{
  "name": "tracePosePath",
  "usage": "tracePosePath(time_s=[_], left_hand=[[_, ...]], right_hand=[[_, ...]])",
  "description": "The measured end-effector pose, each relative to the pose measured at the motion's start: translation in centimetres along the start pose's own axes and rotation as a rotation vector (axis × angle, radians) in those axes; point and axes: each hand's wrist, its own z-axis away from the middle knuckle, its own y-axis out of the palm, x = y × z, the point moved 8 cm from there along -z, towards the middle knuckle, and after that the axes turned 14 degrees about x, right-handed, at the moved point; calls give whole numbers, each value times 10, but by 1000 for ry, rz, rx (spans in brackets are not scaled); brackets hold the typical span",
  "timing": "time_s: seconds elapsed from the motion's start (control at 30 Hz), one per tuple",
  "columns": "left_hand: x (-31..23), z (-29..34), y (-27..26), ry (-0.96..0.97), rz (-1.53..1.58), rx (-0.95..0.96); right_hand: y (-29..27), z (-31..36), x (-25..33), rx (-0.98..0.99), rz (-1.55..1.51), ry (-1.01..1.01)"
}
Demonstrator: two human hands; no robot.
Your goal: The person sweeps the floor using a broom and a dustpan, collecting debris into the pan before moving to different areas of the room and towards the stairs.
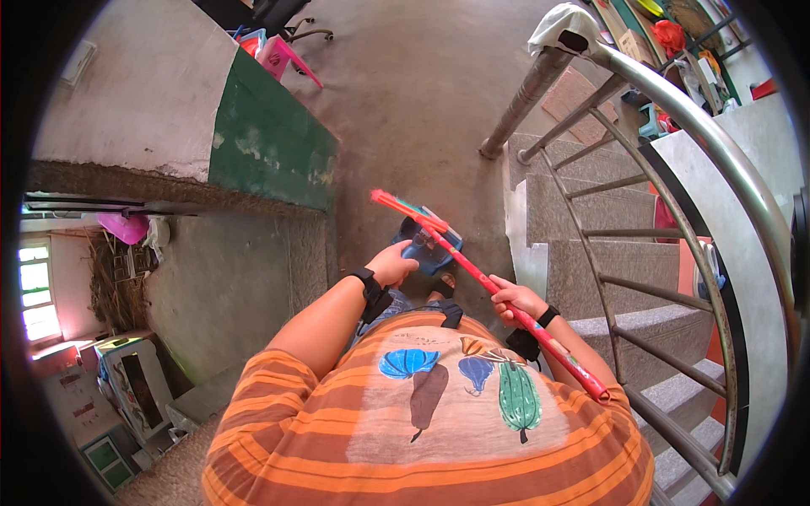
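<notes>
My right hand (516,301) is wrapped round the red, patterned stick of a broom (474,273). The stick slants from beside my right forearm up to the left, and its red head (408,210) lies beyond my left hand. My left hand (394,264) closes on the blue-grey handle of a blue dustpan (435,260), which hangs low in front of me. The broom's head and stick cross over the dustpan and hide part of it; what lies inside it I cannot make out. A sandalled foot shows just below the dustpan.
To the right stands a metal stair railing (603,278) beside stone steps (582,261). A white and green wall (270,135) juts in from the left. Farther off are a pink stool (283,59) and a wheeled chair (305,32) on the concrete floor (413,93).
</notes>
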Motion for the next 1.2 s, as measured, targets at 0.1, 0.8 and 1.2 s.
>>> tracePosePath(time_s=[0.1,0.8,1.2], left_hand=[[4,11,4,-9,-7,-21],[22,22,26,-3,11,-76],[10,8,53,29,-10,34]], right_hand=[[2,-4,11,-47,114,-28],[-24,-5,-17,-43,149,-30],[-17,-37,-57,76,-10,-38]])
